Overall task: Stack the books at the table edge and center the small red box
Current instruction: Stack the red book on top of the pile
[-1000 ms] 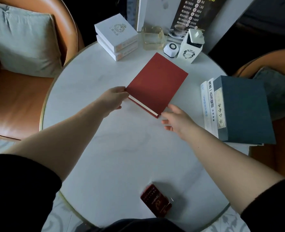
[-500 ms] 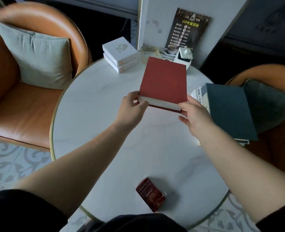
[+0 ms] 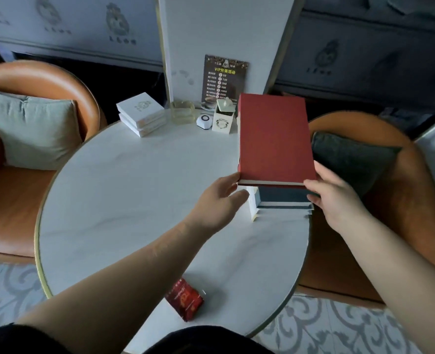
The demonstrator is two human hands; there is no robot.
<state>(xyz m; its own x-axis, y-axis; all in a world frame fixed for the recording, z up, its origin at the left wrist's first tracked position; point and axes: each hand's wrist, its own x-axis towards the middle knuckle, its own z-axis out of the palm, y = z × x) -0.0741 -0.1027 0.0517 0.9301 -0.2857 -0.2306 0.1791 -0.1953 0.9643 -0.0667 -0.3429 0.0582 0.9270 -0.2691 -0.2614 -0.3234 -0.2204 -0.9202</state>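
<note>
A red hardcover book point(image 3: 273, 139) hovers flat over the stack at the table's right edge, where a dark blue book point(image 3: 282, 194) lies on white books point(image 3: 253, 210). My left hand point(image 3: 217, 200) holds the red book's near left corner, thumb on its edge. My right hand point(image 3: 335, 198) grips its near right corner. Whether the red book rests on the stack or hangs just above it is unclear. The small red box point(image 3: 184, 298) lies near the table's front edge, beside my left forearm.
The round white marble table point(image 3: 124, 190) has a gold rim. At its far side stand two stacked white boxes point(image 3: 141, 113), a glass ashtray point(image 3: 182, 112), a white round device point(image 3: 203, 121), a white holder point(image 3: 223, 118) and a dark price sign point(image 3: 224, 77). Orange armchairs with cushions flank the table.
Both hands took the red book from the table's middle, lifted it and carried it right, over the blue book stack. The view rose and tilted away from the table.
</note>
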